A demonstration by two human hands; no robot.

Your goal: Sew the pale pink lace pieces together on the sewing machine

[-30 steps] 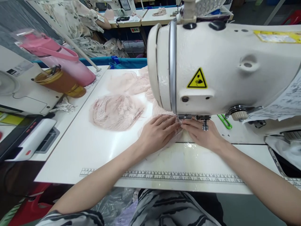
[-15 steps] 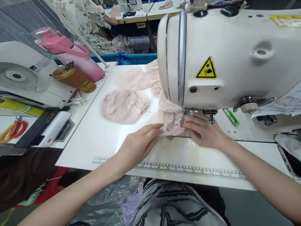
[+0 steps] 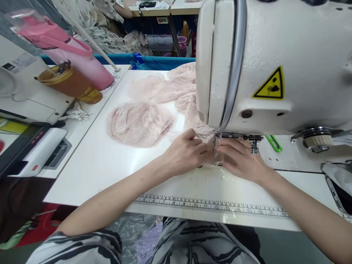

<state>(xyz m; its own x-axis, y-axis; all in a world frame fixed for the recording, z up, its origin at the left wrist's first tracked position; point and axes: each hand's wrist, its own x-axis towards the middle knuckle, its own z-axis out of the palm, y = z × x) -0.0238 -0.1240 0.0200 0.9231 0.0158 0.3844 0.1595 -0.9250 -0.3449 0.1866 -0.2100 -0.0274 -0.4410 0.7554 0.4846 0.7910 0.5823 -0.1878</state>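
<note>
Seemingly partway through a seam, the left hand [image 3: 187, 152] has its fingers curled shut on the bunched pink lace piece [image 3: 202, 134] just before the presser foot [image 3: 233, 136] of the sewing machine [image 3: 275, 66], the right hand [image 3: 239, 161] presses nearly straight fingers against it, and a lace pile [image 3: 140, 123] lies apart on the table [image 3: 110, 165]

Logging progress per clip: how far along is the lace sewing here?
Done, apparently: a flat lace piece lies on the table, apart from the sewing machine. In hand: the left hand pinches a bunched lace piece at the presser foot, and the right hand steadies it. Left: the seam is hidden, so the remainder is unclear.
</note>
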